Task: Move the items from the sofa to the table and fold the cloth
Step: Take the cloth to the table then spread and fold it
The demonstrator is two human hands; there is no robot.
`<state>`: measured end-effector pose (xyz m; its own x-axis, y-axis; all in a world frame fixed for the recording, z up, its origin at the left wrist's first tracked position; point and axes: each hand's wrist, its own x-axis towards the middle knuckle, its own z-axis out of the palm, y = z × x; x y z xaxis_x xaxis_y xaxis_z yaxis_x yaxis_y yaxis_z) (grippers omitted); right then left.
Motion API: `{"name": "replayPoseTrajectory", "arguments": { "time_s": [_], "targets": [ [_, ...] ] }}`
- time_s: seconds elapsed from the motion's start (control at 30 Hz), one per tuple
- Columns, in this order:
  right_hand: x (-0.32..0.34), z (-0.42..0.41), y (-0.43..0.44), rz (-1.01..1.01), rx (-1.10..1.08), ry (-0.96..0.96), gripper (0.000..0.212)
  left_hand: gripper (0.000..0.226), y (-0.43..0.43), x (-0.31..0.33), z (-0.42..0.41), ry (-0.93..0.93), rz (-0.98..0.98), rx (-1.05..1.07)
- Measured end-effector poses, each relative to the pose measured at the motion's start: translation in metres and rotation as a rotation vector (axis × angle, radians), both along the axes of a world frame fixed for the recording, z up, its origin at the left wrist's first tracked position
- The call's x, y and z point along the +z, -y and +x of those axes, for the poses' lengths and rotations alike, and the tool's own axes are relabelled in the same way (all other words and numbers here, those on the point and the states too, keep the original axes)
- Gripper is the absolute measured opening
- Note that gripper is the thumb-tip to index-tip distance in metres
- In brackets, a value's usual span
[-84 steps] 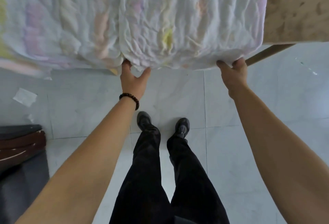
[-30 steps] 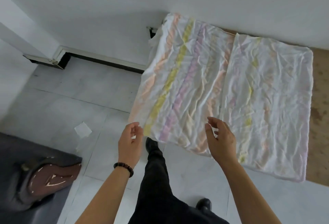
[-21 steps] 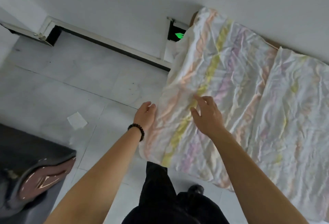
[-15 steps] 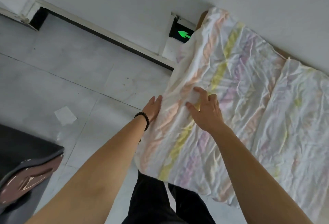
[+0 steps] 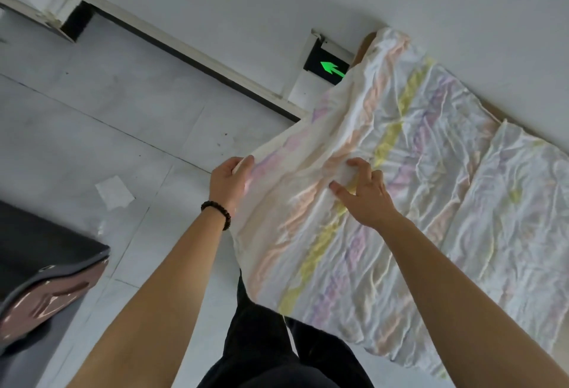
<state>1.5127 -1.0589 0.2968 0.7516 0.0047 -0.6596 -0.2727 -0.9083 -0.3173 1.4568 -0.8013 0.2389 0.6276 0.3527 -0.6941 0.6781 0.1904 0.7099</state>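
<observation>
A crumpled white cloth (image 5: 415, 203) with pastel orange, yellow and purple stripes lies spread over the table, whose top is almost wholly covered; only a sliver of wood (image 5: 366, 44) shows at the far corner. A folded-over layer covers the cloth's right part. My left hand (image 5: 229, 181) grips the cloth's left edge and lifts it off the table side. My right hand (image 5: 363, 190) rests on the cloth with curled fingers, bunching the fabric under them.
A dark sofa (image 5: 34, 252) with a brown case-like item (image 5: 43, 298) on it sits at the lower left. A scrap of paper (image 5: 114, 192) lies on the tiled floor. A green arrow sign (image 5: 328, 64) is on the wall behind the table.
I have stepped to the table's left end. Both hands moved from the cloth's near edge to its left side, and the left edge now rises in my left hand.
</observation>
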Motion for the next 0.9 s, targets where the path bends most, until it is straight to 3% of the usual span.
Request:
{"name": "replayPoseTrajectory", "arguments": {
  "time_s": [0.07, 0.13, 0.2, 0.27, 0.33, 0.4, 0.43, 0.5, 0.6, 0.67, 0.73, 0.8, 0.9],
  "targets": [
    [0.016, 0.024, -0.006, -0.044, 0.042, -0.139, 0.057, 0.01, -0.01, 0.041, -0.003, 0.148, 0.083, -0.093],
    [0.044, 0.048, -0.028, -0.128, 0.093, -0.1, 0.048, 0.004, -0.013, 0.075, -0.01, 0.236, 0.233, -0.225],
    [0.069, 0.065, -0.06, -0.077, -0.002, 0.046, 0.07, 0.006, -0.01, 0.106, -0.017, 0.3, 0.348, -0.312],
    [0.091, 0.069, -0.094, 0.04, -0.073, -0.017, 0.087, 0.006, -0.001, 0.134, -0.026, 0.359, 0.355, -0.379],
    [0.104, 0.06, -0.114, 0.083, -0.035, -0.183, 0.064, 0.005, 0.013, 0.155, -0.037, 0.395, 0.322, -0.464],
    [0.109, 0.052, -0.117, 0.018, 0.089, -0.124, 0.022, 0.004, 0.027, 0.165, -0.049, 0.388, 0.274, -0.539],
    [0.112, 0.05, -0.113, 0.009, 0.072, -0.04, 0.01, 0.011, 0.034, 0.164, -0.054, 0.362, 0.281, -0.577],
    [0.118, 0.046, -0.092, 0.144, -0.128, 0.105, 0.018, 0.016, 0.045, 0.155, -0.065, 0.272, 0.367, -0.67],
    [0.131, 0.039, -0.037, 0.498, -0.634, 0.157, 0.033, 0.019, 0.065, 0.142, -0.08, 0.167, 0.491, -0.85],
    [0.137, 0.032, 0.014, 0.659, -0.975, 0.185, 0.04, 0.024, 0.083, 0.144, -0.085, 0.185, 0.528, -0.935],
    [0.141, 0.02, 0.066, 0.739, -1.2, 0.193, 0.032, 0.025, 0.106, 0.154, -0.087, 0.258, 0.605, -1.028],
    [0.138, 0.003, 0.112, 0.631, -1.155, 0.22, 0.039, 0.025, 0.129, 0.166, -0.088, 0.339, 0.639, -1.087],
    [0.132, -0.023, 0.16, 0.236, -0.841, 0.275, 0.035, 0.031, 0.16, 0.173, -0.093, 0.373, 0.657, -1.127]
  ]
}}
